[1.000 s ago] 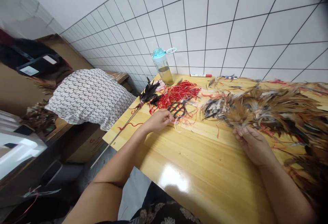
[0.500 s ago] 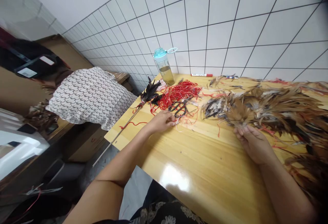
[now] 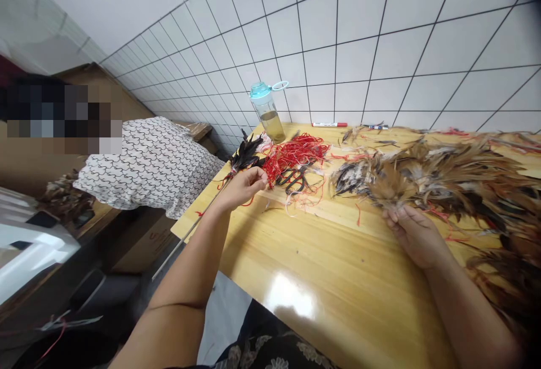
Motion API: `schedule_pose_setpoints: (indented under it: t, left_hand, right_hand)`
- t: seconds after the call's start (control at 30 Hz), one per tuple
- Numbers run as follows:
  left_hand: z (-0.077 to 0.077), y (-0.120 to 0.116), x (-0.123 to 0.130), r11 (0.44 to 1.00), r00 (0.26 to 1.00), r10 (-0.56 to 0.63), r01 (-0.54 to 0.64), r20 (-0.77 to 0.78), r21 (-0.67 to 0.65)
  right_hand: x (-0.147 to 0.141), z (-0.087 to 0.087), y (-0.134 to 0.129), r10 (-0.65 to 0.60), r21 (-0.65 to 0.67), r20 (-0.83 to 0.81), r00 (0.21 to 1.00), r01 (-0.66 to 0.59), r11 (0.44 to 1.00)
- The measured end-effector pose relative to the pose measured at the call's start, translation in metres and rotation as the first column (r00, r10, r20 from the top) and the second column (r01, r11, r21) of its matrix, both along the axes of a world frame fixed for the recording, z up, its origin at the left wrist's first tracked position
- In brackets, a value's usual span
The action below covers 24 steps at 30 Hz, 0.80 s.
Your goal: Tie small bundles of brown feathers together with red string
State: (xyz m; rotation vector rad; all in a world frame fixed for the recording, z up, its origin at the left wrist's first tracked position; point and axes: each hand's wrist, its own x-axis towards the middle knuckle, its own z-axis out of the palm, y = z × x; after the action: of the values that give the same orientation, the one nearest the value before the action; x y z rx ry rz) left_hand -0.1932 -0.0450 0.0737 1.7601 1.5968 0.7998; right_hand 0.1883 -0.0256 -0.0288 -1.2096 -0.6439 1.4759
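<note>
My right hand (image 3: 416, 234) pinches the base of a small bunch of brown feathers (image 3: 391, 186), its tips fanned toward the wall. My left hand (image 3: 249, 185) is raised at the left part of the table with thumb and fingers pressed together; whether anything thin is between them, I cannot make out. Just beyond it lies a tangle of red string (image 3: 298, 152). Black-handled scissors (image 3: 293, 178) rest to its right. Behind my left hand, black feathers (image 3: 247, 152) are tied to a thin stick (image 3: 180, 245) that juts past the table's edge, partly covered by my arm.
A large heap of brown feathers (image 3: 477, 177) spreads over the right of the wooden table (image 3: 338, 279). A bottle (image 3: 273, 121) with a blue lid stands near the tiled wall, beside a red-and-white marker (image 3: 329, 125). At the left, a person in a patterned shirt (image 3: 147, 166) leans away.
My left hand has moved left and slightly up, from beside the scissors toward the black feathers on the stick. My right hand stays where it was with its feathers.
</note>
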Motion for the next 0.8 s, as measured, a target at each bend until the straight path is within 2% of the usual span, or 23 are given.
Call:
schedule_pose_setpoints:
  t: [0.1, 0.23, 0.37, 0.5, 0.67, 0.8]
  left_hand:
    - [0.006, 0.004, 0.020, 0.997, 0.997, -0.072, 0.073, -0.037, 0.018]
    - [0.006, 0.013, 0.067, 0.982, 0.968, -0.177, 0.186, -0.176, 0.040]
    - [-0.005, 0.024, 0.122, 0.941, 0.923, -0.278, 0.317, -0.267, 0.117]
    - [-0.018, 0.030, 0.168, 0.895, 0.894, -0.370, 0.416, -0.253, 0.161]
    - [-0.029, 0.038, 0.203, 0.880, 0.886, -0.414, 0.448, -0.207, 0.159]
    - [-0.038, 0.043, 0.217, 0.871, 0.878, -0.422, 0.461, -0.226, 0.169]
  right_hand:
    - [0.000, 0.002, -0.002, 0.041, 0.034, -0.011, 0.999, -0.041, 0.999]
    - [-0.003, 0.008, -0.007, 0.150, 0.183, 0.059, 0.987, -0.159, 0.970]
    - [-0.006, 0.011, -0.011, 0.156, 0.241, 0.160, 0.975, -0.191, 0.951]
    - [-0.009, 0.014, -0.013, 0.150, 0.253, 0.167, 0.974, -0.190, 0.949]
    - [-0.008, 0.018, -0.010, 0.121, 0.255, 0.002, 0.993, -0.117, 0.960]
    - [-0.006, 0.013, -0.006, 0.152, 0.231, -0.035, 0.988, -0.140, 0.963]
